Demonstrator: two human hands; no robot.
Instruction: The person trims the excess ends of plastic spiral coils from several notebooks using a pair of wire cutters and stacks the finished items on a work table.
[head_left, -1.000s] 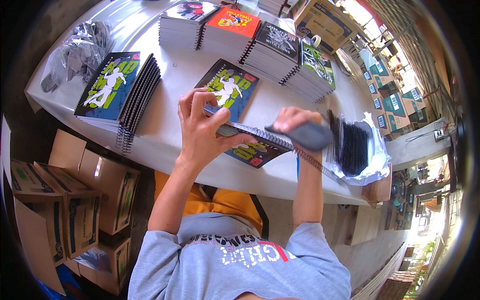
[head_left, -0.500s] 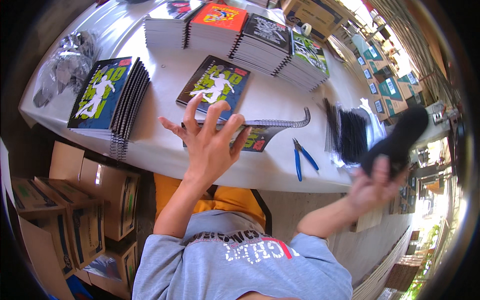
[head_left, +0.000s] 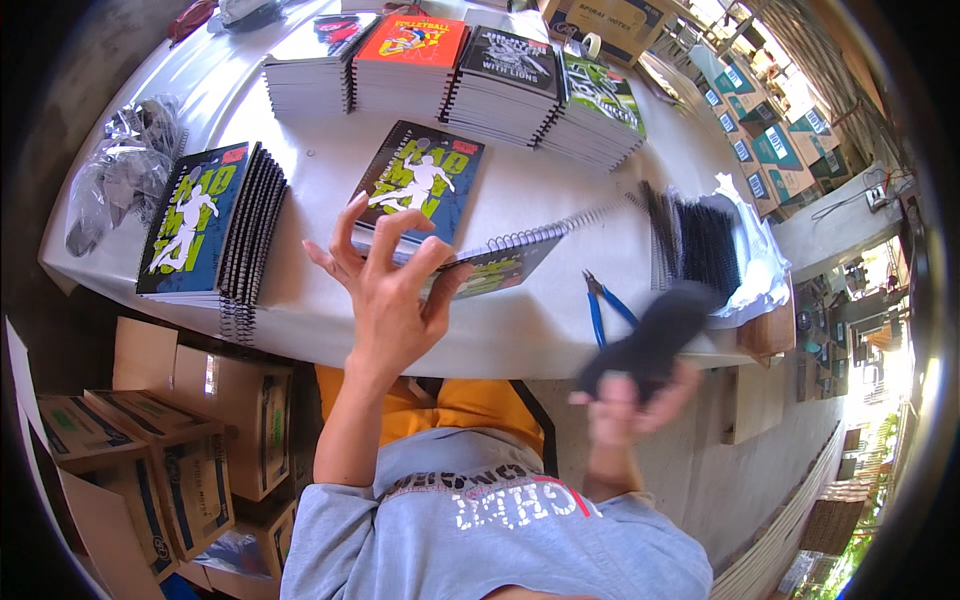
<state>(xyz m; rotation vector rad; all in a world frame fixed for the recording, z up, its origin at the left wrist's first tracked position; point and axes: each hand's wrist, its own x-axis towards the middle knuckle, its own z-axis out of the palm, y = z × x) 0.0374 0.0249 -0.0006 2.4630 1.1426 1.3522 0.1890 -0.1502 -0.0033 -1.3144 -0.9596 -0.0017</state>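
Note:
My left hand [head_left: 388, 285] grips a spiral notebook [head_left: 506, 268] by its edge, thumb on the near face and fingers behind, tilting it up on the table. A loose coil end [head_left: 590, 214] sticks out past the right end of its spine. In my right hand [head_left: 632, 405] is a long black object [head_left: 650, 342], smeared by motion, its kind unclear, over the table's front edge. Blue-handled cutting pliers [head_left: 612, 308] lie just beyond it. Behind my left fingers a dark notebook with a white player figure [head_left: 428, 178] lies flat.
A stack of bound notebooks [head_left: 200, 225] stands at left beside a clear plastic bag [head_left: 128, 165]. More notebook stacks [head_left: 408, 85] line the back. Black coils [head_left: 700, 240] lie at right. Cardboard boxes [head_left: 240, 420] stand below the table at left.
My right hand has swung left and inward with the black object. The left hand's notebook has turned to show more of its cover. Less of the coil sticks out past the spine.

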